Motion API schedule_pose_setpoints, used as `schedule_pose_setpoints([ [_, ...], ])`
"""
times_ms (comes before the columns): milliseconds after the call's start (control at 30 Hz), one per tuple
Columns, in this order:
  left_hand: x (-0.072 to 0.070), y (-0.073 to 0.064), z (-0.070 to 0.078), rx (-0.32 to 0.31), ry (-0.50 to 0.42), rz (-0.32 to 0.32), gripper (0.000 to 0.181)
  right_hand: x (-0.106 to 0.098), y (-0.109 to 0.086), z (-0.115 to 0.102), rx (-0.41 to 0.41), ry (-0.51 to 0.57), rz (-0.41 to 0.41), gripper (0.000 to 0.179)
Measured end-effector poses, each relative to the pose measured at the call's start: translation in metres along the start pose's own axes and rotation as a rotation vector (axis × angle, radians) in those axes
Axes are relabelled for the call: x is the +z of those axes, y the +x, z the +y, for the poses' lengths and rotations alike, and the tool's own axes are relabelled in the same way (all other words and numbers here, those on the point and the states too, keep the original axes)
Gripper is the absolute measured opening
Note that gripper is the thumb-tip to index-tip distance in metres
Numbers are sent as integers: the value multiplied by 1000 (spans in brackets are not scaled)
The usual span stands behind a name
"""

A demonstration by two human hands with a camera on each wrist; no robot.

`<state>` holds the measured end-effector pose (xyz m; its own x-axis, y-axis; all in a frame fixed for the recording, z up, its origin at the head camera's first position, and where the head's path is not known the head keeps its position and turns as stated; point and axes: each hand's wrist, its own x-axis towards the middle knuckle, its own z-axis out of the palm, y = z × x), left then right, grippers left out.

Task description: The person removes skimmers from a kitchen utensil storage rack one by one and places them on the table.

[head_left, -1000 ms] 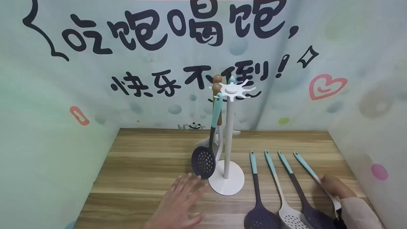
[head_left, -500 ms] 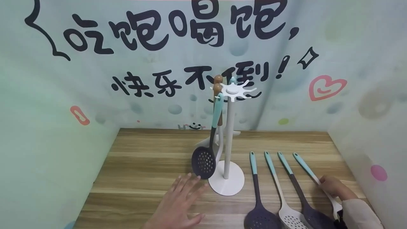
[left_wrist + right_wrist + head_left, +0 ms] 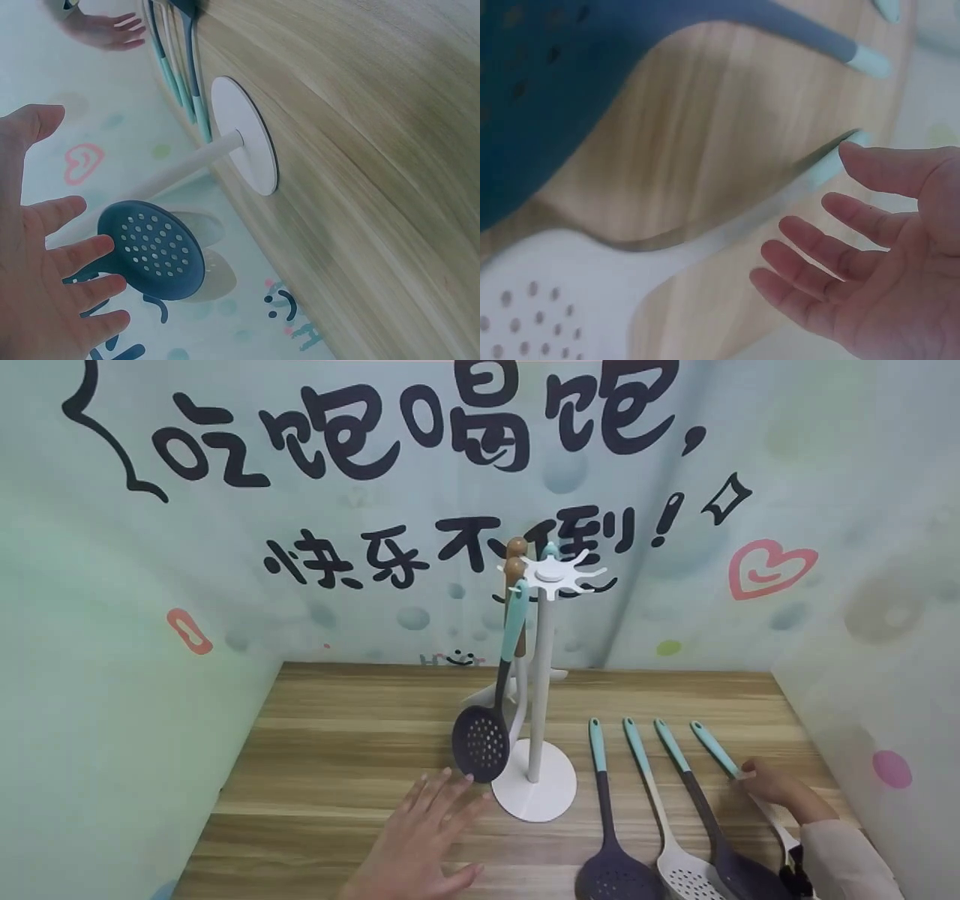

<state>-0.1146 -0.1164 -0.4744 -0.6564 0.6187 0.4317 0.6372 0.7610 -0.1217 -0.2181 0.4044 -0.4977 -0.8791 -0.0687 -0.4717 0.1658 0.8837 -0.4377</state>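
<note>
My right hand (image 3: 787, 793) reaches over the rightmost utensil, a white skimmer (image 3: 577, 277) with a teal handle (image 3: 711, 746). In the right wrist view its fingers are loosely extended, with the thumb tip right by the handle end. The sleeve hides the skimmer's head in the head view. My left hand (image 3: 424, 844) is spread, fingertips just below a dark skimmer (image 3: 480, 744) that hangs from a white utensil stand (image 3: 538, 682). The left wrist view also shows those fingers spread, overlapping the skimmer's edge.
Left of the right hand lie a dark skimmer (image 3: 619, 877), a white skimmer (image 3: 688, 874) and another dark utensil (image 3: 739, 866), handles pointing away. Brown-handled utensils (image 3: 514, 570) hang at the stand's left side. Printed cloth walls (image 3: 375, 607) border the wooden table (image 3: 337, 735).
My right hand has slid up and slightly left along the rightmost skimmer, from its white shaft towards the teal handle. The left hand stays where it was.
</note>
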Motion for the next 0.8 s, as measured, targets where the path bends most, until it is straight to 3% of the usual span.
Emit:
schedule_pose_setpoints([
  [433,1,-1,0,-6,-14,8,76,-9,-1,-45,-164,-31,143,56],
  [800,0,1,1,-19,-32,-41,77,-3,-6,-82,-264,-19,240,54],
])
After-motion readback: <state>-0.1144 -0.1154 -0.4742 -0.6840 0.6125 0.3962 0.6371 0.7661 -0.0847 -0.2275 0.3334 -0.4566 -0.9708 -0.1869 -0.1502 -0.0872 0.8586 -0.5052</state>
